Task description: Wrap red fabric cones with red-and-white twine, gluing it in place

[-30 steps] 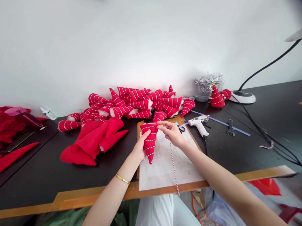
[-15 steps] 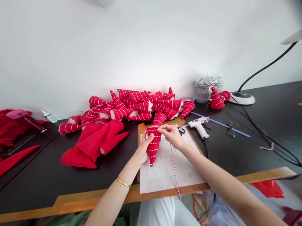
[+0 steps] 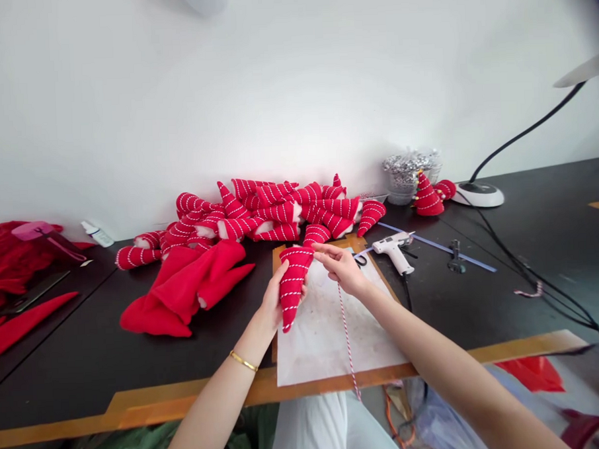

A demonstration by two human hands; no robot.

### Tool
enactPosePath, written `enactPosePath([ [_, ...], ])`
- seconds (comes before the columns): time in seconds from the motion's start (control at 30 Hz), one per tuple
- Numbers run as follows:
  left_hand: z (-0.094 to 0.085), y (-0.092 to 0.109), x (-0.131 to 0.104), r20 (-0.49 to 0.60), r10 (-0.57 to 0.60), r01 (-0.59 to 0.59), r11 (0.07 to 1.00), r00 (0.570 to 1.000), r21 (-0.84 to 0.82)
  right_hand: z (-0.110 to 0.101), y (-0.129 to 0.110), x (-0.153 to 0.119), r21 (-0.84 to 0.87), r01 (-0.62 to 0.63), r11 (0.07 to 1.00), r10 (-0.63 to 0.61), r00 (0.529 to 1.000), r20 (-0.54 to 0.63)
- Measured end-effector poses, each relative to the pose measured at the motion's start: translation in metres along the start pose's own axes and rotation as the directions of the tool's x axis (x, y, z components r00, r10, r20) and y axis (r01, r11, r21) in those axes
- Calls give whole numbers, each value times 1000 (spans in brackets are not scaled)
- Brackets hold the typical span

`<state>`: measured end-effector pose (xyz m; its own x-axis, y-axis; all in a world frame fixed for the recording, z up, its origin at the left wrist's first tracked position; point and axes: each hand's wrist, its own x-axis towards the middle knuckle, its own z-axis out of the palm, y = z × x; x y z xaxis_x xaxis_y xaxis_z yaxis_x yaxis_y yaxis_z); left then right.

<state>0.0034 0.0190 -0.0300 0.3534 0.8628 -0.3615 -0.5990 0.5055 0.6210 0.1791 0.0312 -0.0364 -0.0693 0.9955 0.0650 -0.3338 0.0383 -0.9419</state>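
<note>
A red stuffed fabric cone [image 3: 293, 284], wound with red-and-white cord, points tip down above the white paper. My left hand [image 3: 273, 297] is wrapped round it from the left, some fingertips showing at its right side. At the cone's wide upper rim, my right hand [image 3: 343, 267] has thumb and forefinger pinched together on the twisted cord [image 3: 347, 335]. The cord hangs below that hand, across the paper and over the table's front edge. Just behind the rim lies another cord-wound cone [image 3: 316, 234].
A pile of wound cones [image 3: 259, 216] lies against the wall, with red fabric pieces [image 3: 178, 292] in front. To the right are a white glue gun [image 3: 394, 250], a clip [image 3: 456, 257], a tub of silver tinsel [image 3: 404, 187] and a lamp [image 3: 479, 195]. White paper [image 3: 325, 356] covers a board.
The cone has shifted slightly left and turned in my left hand, uncovering the cone behind it. My right hand stays at the rim, its forefinger now straighter.
</note>
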Motion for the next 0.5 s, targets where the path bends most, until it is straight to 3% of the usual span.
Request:
enactPosePath([
  [0.13, 0, 1, -2, 84, -112, 114, 993, 990, -14, -1, 3, 1, 11, -16, 1000, 16, 1000, 20],
  [0.37, -7, -3, 7, 196, -111, 100, 993, 974, 67, -10, 8, 10, 153, 63, 986, -63, 998, -4],
  [0.5, -12, -6, 13, 233, -135, 105, 985, 963, 135, -13, 11, 13, 200, 33, 979, -33, 999, -4],
])
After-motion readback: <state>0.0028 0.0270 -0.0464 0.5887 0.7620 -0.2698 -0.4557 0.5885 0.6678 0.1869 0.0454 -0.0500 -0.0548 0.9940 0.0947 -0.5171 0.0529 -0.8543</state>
